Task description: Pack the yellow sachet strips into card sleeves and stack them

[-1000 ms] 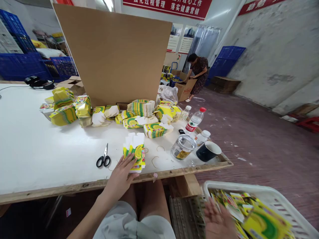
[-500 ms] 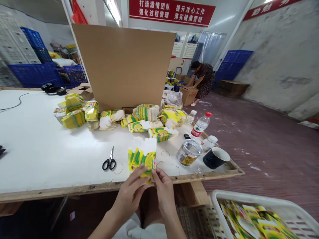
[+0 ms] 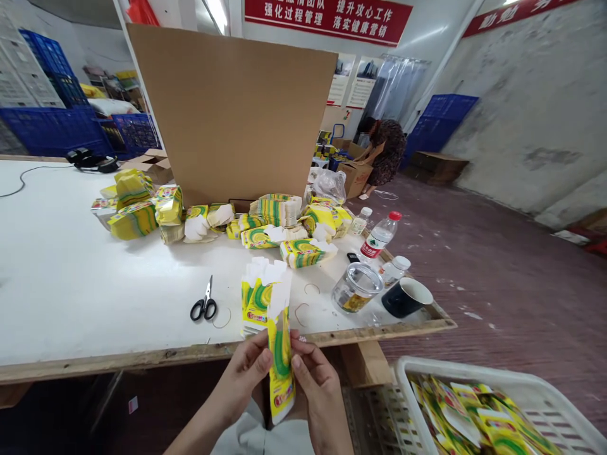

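Both my hands hold one flat yellow-green carton blank (image 3: 279, 354) upright over the table's near edge. My left hand (image 3: 246, 373) pinches its left side and my right hand (image 3: 315, 382) pinches its right side. Just behind it a short stack of the same blanks (image 3: 253, 303) lies on the white table (image 3: 71, 284). Black-handled scissors (image 3: 205, 306) lie to the left of that stack.
More bundles of yellow blanks (image 3: 137, 212) lie in front of a tall cardboard sheet (image 3: 232, 114). A glass jar (image 3: 355, 287), a dark mug (image 3: 406, 297) and a water bottle (image 3: 377, 240) stand at the right corner. A white basket (image 3: 497, 411) of blanks sits low right. A person (image 3: 384, 155) bends over a box behind.
My right hand came up from the basket to join the left. One blank was lifted off the stack and turned edge-on between both hands, nearer to me.
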Action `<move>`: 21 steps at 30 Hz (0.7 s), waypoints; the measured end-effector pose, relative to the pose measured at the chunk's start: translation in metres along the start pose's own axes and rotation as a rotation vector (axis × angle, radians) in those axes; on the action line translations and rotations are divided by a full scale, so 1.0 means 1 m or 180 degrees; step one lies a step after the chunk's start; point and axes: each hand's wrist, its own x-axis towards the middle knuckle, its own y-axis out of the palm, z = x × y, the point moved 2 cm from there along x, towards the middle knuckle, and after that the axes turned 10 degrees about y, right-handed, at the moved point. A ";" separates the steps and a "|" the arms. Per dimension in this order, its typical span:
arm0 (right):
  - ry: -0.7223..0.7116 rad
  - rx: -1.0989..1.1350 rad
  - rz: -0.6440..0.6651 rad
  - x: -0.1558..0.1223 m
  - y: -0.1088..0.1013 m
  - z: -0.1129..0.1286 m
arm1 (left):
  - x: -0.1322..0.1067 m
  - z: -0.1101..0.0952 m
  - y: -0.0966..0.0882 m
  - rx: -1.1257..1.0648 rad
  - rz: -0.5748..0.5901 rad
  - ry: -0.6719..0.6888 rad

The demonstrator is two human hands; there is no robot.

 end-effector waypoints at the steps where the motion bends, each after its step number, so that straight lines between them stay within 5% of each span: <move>1: 0.0016 -0.0029 0.0007 0.000 0.000 0.000 | 0.001 0.000 0.000 0.0071 -0.0087 -0.0001; 4: 0.0018 -0.0239 -0.0008 0.000 -0.002 -0.003 | 0.003 0.001 0.000 0.0356 -0.0270 0.0038; 13: -0.0585 -0.0929 -0.0677 0.002 -0.016 -0.003 | 0.004 0.011 -0.001 0.1284 -0.0013 0.0487; 21: -0.0627 -0.0678 -0.0004 -0.007 -0.020 0.009 | -0.003 -0.009 -0.002 0.1206 0.0960 0.0148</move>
